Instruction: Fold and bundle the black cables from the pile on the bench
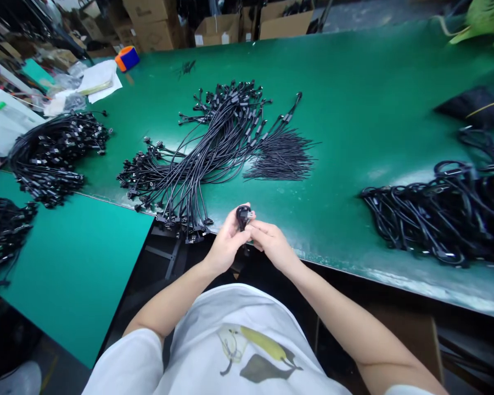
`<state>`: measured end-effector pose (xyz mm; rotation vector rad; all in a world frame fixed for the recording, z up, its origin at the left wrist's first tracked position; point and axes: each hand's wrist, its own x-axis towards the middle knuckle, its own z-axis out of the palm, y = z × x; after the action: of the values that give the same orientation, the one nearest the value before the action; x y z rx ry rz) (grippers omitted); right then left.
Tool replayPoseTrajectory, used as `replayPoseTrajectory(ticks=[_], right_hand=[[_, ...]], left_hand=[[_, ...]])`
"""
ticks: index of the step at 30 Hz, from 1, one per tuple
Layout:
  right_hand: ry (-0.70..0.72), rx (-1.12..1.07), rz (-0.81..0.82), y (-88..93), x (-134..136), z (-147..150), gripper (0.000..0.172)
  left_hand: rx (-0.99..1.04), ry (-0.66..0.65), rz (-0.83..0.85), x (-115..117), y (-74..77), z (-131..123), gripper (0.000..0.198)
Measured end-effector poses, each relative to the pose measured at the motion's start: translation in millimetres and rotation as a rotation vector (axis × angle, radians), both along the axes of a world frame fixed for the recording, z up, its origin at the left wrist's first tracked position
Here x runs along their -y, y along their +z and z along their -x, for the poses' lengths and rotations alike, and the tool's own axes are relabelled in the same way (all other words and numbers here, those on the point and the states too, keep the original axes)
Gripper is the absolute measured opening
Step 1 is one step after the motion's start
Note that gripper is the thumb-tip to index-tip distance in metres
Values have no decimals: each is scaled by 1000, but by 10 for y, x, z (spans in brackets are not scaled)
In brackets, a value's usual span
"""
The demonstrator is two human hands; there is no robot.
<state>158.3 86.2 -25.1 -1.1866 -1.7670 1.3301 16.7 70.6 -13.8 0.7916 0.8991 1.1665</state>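
Both my hands meet just above the near edge of the green table (354,109). My left hand (226,244) and my right hand (271,241) pinch together on a small coiled black cable (243,215) held between the fingertips. Straight ahead lies a fanned heap of black cables with connectors (197,159). Beside it rests a bunch of thin black ties (282,156).
A pile of coiled black cables (444,219) lies at the right. Another black cable pile (53,156) sits at the left, above a lower green side table (74,263). Papers (99,79), an orange-blue tape roll (127,57) and cardboard boxes (216,30) stand at the back.
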Motion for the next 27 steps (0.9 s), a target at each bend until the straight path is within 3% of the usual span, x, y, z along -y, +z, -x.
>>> replayPoseTrajectory(ticks=[2, 5, 7, 11, 15, 17, 21, 27], right_hand=[[-63, 166, -195, 31, 41, 16, 39], [-166, 594, -601, 96, 102, 30, 32], [-177, 757, -737, 99, 139, 54, 32], [-176, 709, -762, -20, 188, 97, 45], [-215, 692, -735, -128, 147, -14, 39], [-217, 735, -753, -138, 100, -119, 37], [-137, 775, -864, -137, 29, -286, 34], [-90, 722, -843, -220, -9, -374, 35]], left_hand=[[81, 16, 59, -2, 42, -61, 42], [145, 45, 78, -49, 96, -90, 32], [140, 69, 52, -83, 118, -100, 31], [113, 69, -23, -122, 158, -107, 32], [49, -86, -46, -167, 184, 22, 44], [-85, -91, -63, -206, 183, 131, 47], [-294, -100, -69, -284, 197, 276, 38], [-246, -49, 53, -352, 240, 201, 26]])
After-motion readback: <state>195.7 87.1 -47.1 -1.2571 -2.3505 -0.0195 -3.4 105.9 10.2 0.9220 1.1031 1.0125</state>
